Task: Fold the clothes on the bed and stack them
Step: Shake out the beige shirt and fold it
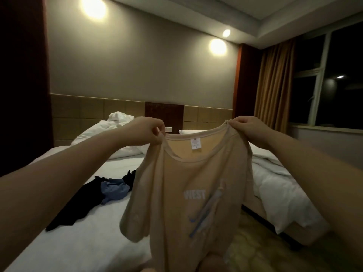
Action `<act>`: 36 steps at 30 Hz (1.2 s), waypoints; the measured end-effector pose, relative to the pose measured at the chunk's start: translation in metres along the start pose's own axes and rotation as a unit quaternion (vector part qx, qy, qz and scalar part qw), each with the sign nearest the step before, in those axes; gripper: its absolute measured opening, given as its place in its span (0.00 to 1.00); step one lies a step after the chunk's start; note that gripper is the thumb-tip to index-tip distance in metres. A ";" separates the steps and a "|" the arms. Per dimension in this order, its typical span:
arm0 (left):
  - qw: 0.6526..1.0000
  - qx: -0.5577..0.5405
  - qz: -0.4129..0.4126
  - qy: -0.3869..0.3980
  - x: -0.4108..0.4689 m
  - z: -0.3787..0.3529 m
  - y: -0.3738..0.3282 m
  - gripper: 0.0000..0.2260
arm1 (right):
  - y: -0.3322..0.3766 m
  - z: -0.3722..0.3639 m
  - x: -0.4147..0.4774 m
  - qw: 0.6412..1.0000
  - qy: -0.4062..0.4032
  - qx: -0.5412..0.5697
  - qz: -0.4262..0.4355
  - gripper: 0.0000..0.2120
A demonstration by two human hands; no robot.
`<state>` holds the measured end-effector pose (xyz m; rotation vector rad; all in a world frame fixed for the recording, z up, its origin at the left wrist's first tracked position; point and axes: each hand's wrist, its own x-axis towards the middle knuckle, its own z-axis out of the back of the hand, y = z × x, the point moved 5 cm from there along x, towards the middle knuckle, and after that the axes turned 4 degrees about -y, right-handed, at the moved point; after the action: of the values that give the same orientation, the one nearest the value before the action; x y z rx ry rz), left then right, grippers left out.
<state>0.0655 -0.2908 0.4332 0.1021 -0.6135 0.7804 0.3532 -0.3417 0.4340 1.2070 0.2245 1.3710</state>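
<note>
Beds (78, 242): two; hands (146, 132) pinching one T-shirt (176, 213).

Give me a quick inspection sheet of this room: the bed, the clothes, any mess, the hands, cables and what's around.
Surface: bed with a white sheet, mostly bare at the near end.
Job's things: beige T-shirt hanging in the air, front toward the camera; black garment and blue garment lying crumpled on the sheet, unfolded; no stack seen.
Clutter: rumpled white bedding at the head of the bed.
Grips: left hand and right hand each pinch a shoulder of the T-shirt by the neckline.
Cables: nothing seen.
Surroundings: second bed to the right, curtain, dark window, lit wall lamps.
</note>
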 end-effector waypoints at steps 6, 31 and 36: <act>0.954 -0.291 0.079 0.003 0.015 -0.008 0.011 0.05 | -0.002 0.029 -0.012 1.000 0.005 -0.006 -0.018 0.14; 0.911 -0.386 0.142 0.025 0.030 -0.016 0.032 0.10 | 0.019 -0.005 -0.006 0.999 -0.009 -0.037 -0.023 0.13; 0.941 -0.283 0.160 -0.099 0.030 0.011 0.056 0.15 | 0.028 -0.004 -0.003 0.992 -0.076 0.093 -0.047 0.14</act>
<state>0.0380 -0.2349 0.4515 -0.4639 -1.0417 0.8840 0.3319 -0.3494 0.4516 1.4319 0.3037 1.1910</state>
